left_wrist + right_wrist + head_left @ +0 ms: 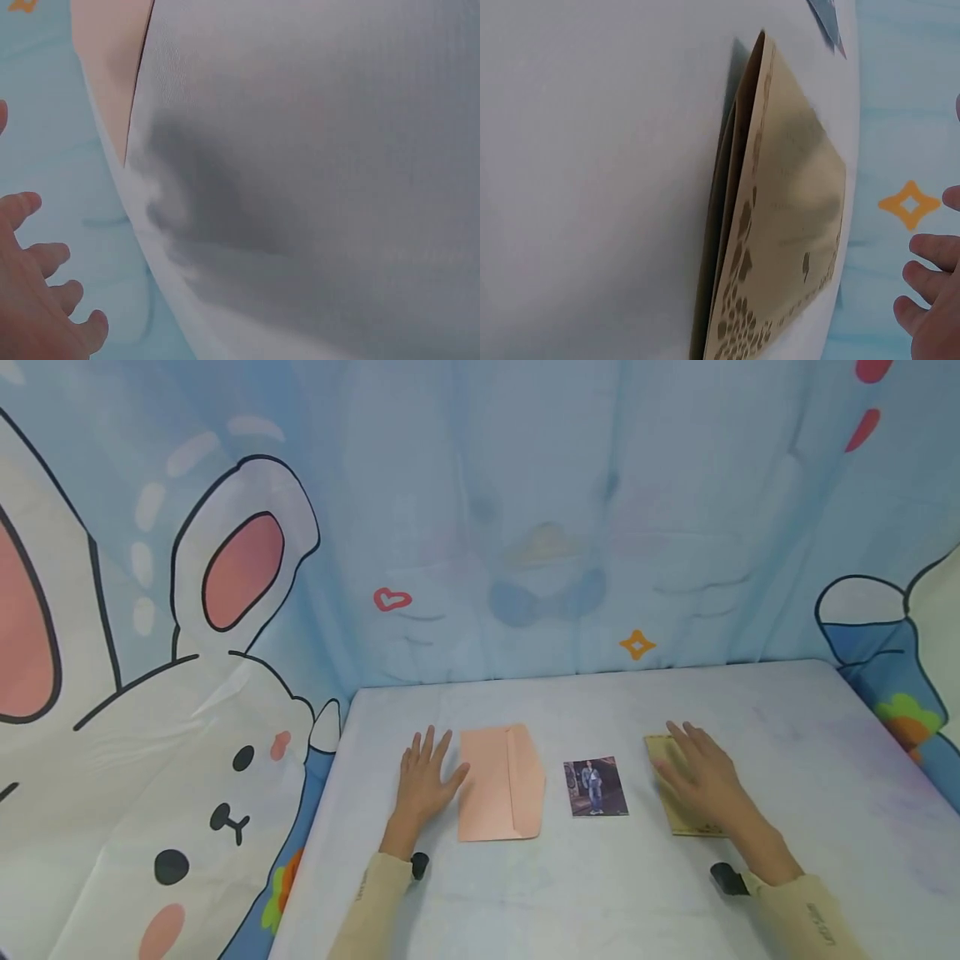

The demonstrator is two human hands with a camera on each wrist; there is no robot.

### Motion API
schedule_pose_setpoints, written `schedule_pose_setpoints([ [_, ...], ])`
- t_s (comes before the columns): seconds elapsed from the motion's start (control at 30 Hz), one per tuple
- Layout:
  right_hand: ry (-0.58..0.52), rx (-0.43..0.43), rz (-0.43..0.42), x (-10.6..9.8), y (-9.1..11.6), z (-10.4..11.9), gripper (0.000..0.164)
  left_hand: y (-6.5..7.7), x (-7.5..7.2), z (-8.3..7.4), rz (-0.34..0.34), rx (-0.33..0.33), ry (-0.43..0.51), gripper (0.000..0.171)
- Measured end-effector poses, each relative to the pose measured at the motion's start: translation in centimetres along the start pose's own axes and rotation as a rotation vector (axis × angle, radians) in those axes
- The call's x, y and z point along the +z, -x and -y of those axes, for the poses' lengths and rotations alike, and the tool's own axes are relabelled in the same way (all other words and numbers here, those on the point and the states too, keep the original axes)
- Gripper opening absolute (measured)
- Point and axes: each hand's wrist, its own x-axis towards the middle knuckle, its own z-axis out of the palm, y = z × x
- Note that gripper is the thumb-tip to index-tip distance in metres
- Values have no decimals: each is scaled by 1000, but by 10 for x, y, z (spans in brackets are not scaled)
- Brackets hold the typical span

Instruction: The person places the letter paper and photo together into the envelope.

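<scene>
A pink envelope lies on the table with its pointed flap to the right. My left hand, fingers spread, is beside its left edge, the thumb overlapping that edge in the head view. In the middle lies a small photo of a person standing. My right hand is over a yellowish folded card, fingers extended, hiding part of it. The right wrist view shows the card slightly raised at its fold layers, with brown leaf-like print along its edges. Neither hand grips anything.
A white cloth covers the table. Behind it hangs a light blue curtain with cartoon rabbits, a heart and a star. Small dark devices are at both wrists, under the cream sleeves.
</scene>
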Motion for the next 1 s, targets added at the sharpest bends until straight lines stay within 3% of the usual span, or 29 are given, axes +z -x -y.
schedule_pose_setpoints([
  [0.17,26,48,47,8,-4,11,77,-1,3,-7,13,-2,-7,75],
  [0.3,26,39,55,16,-5,18,77,0,4,-12,14,7,13,75],
  [0.8,1,-51,81,44,-14,49,76,-4,21,-24,33,34,23,75],
  [1.0,26,-130,70,54,-18,67,74,-6,24,-32,50,58,27,73],
])
